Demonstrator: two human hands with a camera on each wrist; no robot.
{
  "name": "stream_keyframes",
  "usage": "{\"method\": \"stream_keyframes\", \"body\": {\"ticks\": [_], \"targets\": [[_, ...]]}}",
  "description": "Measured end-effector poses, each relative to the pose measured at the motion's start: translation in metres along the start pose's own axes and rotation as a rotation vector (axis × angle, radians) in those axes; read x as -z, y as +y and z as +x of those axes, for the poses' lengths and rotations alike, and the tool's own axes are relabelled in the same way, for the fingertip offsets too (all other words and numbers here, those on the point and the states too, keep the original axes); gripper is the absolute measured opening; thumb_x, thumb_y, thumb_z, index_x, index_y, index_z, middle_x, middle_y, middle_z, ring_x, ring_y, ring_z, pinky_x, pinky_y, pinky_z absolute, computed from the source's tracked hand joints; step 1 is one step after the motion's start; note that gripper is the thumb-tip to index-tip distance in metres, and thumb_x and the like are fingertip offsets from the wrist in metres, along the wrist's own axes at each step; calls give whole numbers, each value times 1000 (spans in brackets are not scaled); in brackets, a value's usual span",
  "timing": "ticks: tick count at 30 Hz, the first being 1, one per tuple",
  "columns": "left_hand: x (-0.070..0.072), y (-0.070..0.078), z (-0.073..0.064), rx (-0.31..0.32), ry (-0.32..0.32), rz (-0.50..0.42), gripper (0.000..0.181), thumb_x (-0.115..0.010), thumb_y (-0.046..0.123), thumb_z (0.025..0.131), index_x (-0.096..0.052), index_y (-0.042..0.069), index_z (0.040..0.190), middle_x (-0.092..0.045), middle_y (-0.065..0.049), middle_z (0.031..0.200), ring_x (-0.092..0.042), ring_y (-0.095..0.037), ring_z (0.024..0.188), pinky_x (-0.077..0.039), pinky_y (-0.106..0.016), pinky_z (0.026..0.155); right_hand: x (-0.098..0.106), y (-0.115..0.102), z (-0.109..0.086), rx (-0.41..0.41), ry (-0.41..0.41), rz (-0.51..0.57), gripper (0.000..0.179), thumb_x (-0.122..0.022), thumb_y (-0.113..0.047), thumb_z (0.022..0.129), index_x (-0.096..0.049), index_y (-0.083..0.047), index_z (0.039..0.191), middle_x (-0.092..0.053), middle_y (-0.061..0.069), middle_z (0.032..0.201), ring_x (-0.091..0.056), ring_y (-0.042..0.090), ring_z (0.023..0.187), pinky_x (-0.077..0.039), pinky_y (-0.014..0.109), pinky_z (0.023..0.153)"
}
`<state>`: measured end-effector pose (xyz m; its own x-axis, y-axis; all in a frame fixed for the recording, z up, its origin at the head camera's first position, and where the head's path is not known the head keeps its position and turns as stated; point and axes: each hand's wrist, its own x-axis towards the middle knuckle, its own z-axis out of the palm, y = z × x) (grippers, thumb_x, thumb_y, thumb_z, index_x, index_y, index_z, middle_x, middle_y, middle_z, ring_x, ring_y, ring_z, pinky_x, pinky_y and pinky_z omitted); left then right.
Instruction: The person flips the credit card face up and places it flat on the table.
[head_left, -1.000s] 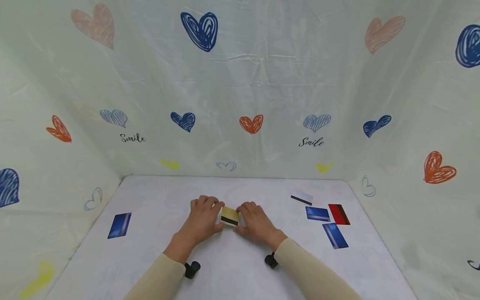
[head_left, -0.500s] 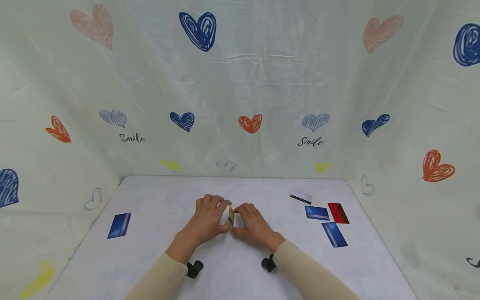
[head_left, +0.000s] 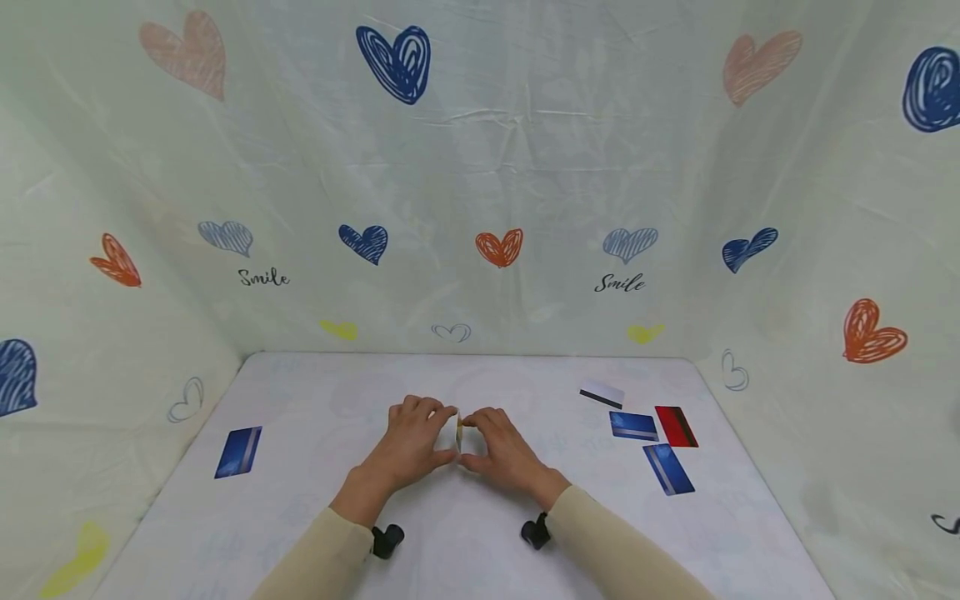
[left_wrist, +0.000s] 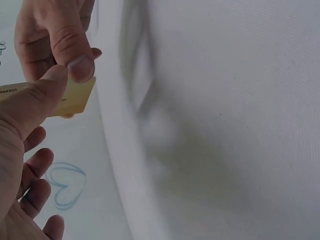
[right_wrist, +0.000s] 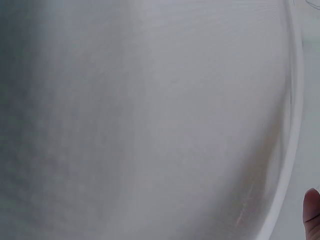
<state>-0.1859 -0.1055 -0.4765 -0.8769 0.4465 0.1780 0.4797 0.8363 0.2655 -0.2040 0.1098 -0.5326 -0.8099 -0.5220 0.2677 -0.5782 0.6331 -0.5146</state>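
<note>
A gold card [head_left: 459, 432] is held up between both hands near the middle of the table, almost edge-on in the head view. My left hand [head_left: 408, 446] pinches it from the left, fingertips on top and thumb lower. From the other side my right hand [head_left: 506, 450] grips it with thumb and index finger. The left wrist view shows the gold card [left_wrist: 77, 97] under the left thumb [left_wrist: 37, 102], with the right thumb [left_wrist: 75, 55] at its end. Only one fingertip [right_wrist: 312, 212] shows in the right wrist view.
A blue card [head_left: 238, 452] lies at the left of the white table [head_left: 315, 383]. On the right lie a white card [head_left: 602, 394], two blue cards [head_left: 633, 426] and a red card [head_left: 677, 427]. A heart-printed curtain [head_left: 480, 167] encloses the back and sides.
The gold card has turned from showing its striped face to standing nearly edge-on. Both hands have come closer together. The cards lying on the table have stayed put.
</note>
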Motion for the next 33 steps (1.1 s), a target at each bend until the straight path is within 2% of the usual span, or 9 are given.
{"method": "stream_keyframes", "body": {"ticks": [11,17,22,33], "targets": [[-4,1,0,-16,-20,-47,60,-88,37,87,-67,16,140,-61,-5,129,-47,-29,125,-38,-54,104,2,-4,-2,-23,-6,30,48,-82,-29,95,-59,-11,132,-59,2,133,-52,18,121,-53,37,101],[-5,0,1,-10,-12,-58,59,-88,38,87,-68,13,136,-62,-6,132,-48,-30,127,-39,-54,105,5,-6,-4,-15,-2,8,51,-83,-32,93,-60,-12,133,-59,1,133,-53,18,122,-52,38,104],[-6,0,1,13,-1,-37,61,-89,40,86,-65,10,133,-64,-7,131,-50,-31,125,-40,-51,102,7,-4,-4,35,40,-88,57,-86,-37,90,-60,-12,134,-60,0,130,-54,18,122,-51,37,105],[-10,-1,2,99,4,118,62,-91,38,82,-63,12,131,-69,-8,127,-53,-30,115,-41,-45,90,14,0,-3,168,172,-348,67,-89,-44,83,-59,-10,131,-58,4,122,-55,23,110,-49,39,96]]}}
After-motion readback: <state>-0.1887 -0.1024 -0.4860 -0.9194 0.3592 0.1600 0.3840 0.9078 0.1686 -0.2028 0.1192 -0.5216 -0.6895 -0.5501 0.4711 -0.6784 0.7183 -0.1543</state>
